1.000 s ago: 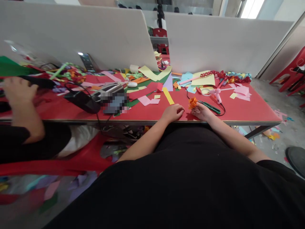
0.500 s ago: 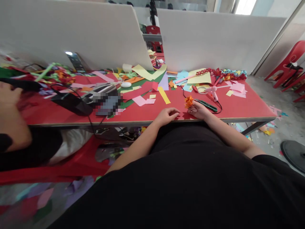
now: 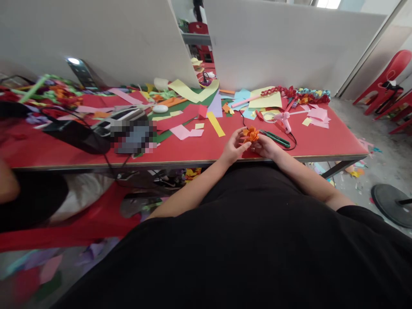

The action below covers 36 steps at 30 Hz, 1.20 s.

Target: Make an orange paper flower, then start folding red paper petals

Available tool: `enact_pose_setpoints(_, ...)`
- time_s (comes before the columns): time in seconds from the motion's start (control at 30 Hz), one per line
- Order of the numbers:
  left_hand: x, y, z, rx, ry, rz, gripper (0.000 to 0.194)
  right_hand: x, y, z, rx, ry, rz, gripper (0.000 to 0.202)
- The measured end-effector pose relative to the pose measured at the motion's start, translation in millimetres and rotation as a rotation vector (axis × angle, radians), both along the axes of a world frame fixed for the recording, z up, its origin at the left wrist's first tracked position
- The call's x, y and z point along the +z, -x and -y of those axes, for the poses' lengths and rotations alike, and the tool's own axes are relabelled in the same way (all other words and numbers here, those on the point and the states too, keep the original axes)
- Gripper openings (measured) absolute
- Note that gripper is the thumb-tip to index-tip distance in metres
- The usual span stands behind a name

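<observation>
An orange paper flower (image 3: 251, 134) is between my two hands, just above the front edge of the red table (image 3: 180, 150). My right hand (image 3: 266, 147) has its fingers closed around the flower's underside. On the other side, my left hand (image 3: 234, 146) curls its fingers and thumb onto the petals. Just right of my right hand lies a green utility knife (image 3: 275, 139). Behind the knife rests a pink glue gun (image 3: 283, 122) with a black cord, beside a roll of clear tape (image 3: 269, 116).
Cut paper strips, such as a yellow strip (image 3: 215, 124), are spread over the table. Paper chains (image 3: 312, 95) lie at the back right. White boards (image 3: 289, 51) stand behind. At left are a black box (image 3: 75, 136) with cables and a co-worker's arm (image 3: 7, 182).
My left hand has moved right and taken hold of the orange paper flower, which my right hand was holding alone. The view has shifted slightly. The co-worker's arm at left has drawn back.
</observation>
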<state>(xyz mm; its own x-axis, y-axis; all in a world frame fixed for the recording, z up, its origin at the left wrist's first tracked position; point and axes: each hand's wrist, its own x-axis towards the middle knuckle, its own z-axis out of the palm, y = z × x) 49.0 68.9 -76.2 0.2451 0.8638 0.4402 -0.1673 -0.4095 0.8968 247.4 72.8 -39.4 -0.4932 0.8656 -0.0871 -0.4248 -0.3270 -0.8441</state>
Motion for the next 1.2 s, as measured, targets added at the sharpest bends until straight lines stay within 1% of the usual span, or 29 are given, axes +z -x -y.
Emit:
enact_pose_setpoints(0.07,-3.8,2,4,0.035,-0.041,0.014,0.086,0.6,0,1,-0.003,0.002,-0.005,0.015)
enact_pose_setpoints(0.17,-5.6,8,8,0.113,-0.077,0.012,0.092,1.1,2,2,0.008,-0.001,-0.021,0.014)
enact_pose_setpoints(0.27,-4.9,10,7,0.141,-0.074,0.039,0.091,0.4,3,1,0.011,-0.012,-0.033,0.015)
enact_pose_setpoints(0.33,-4.4,11,4,0.132,-0.044,0.045,0.086,-0.3,5,1,0.003,-0.021,-0.039,0.016)
enact_pose_setpoints(0.43,-5.0,14,0,0.106,0.034,0.018,0.072,-1.5,6,1,-0.007,-0.029,-0.032,0.017)
enact_pose_setpoints(0.57,-6.2,18,-4,0.1,0.118,0.0,0.059,-3.8,8,1,-0.002,-0.033,-0.013,0.013)
enact_pose_setpoints(0.7,-2.3,20,-1,0.029,0.176,0.002,0.054,-6.4,7,0,-0.014,-0.045,-0.024,0.015)
enact_pose_setpoints(0.77,0.8,19,1,0.02,0.183,-0.003,0.052,-7.4,8,-1,-0.014,-0.044,-0.031,0.016)
enact_pose_setpoints(0.93,3.3,18,1,0.036,0.173,-0.015,0.054,-8.1,8,-2,-0.022,-0.032,-0.037,0.018)
enact_pose_setpoints(1.07,2.1,19,0,0.057,0.206,-0.034,0.056,-5.3,9,1,-0.03,-0.038,-0.033,0.021)
enact_pose_setpoints(1.2,4.7,19,1,0.062,0.202,-0.053,0.055,-2.7,10,3,-0.035,-0.042,-0.028,0.019)
